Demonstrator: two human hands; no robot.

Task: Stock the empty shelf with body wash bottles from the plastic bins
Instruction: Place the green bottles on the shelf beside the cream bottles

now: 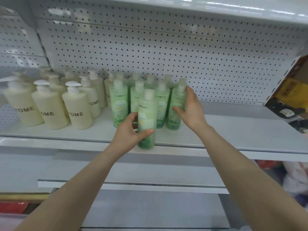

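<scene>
Several green body wash bottles [160, 104] stand in rows on the white shelf [233, 130], near its middle. My left hand [131, 130] grips one green bottle [147, 117] upright at the shelf's front edge, in front of the group. My right hand [190, 108] is wrapped around the rightmost front green bottle [176, 110], thumb on its front and fingers behind it. The plastic bins are out of view.
Several cream pump bottles [78, 112] marked "OME" fill the shelf's left part. A white pegboard back panel [166, 52] rises behind. Bare shelf lies to the right of the green bottles. A lower shelf [133, 184] juts out below. Brown and yellow boxes [291, 90] sit at the right.
</scene>
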